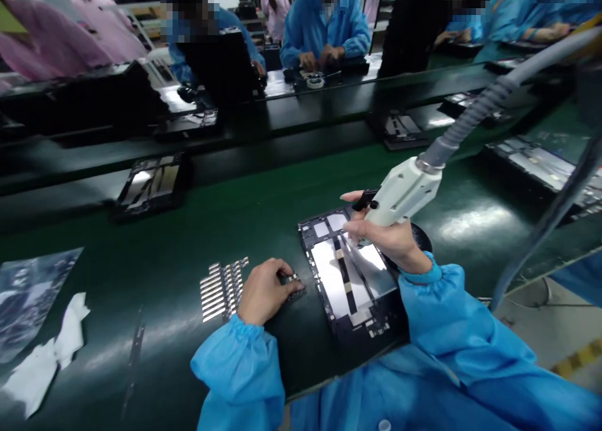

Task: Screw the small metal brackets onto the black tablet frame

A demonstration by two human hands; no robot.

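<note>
Nearest my remote view, blue sleeves (249, 362) frame two bare hands at a dark green bench (164, 356). I see the left hand (266, 290) with thumb and fingers narrowed over small metal pieces (295, 280); whether it pinches one, I cannot tell. Just beside it lie rows of metal parts (221, 293), with white scraps (42, 368) and a clear plastic bag (37, 293) farther left. The right hand (390, 236) wraps around a pale handpiece (407, 189) on a ribbed hose (484, 108), above the open device (355, 274) at the bench edge; its tip is hidden from me. Silver panels and dark strips already sit inside that device, while many parts remain outside, so I judge the work partway along, though no exact count is possible. Beyond, similar open units rest at left (150, 183), centre (402, 130) and right (550, 167). Farthest off, I see workers in blue (324, 23) and pink (108, 17) across the line.
</note>
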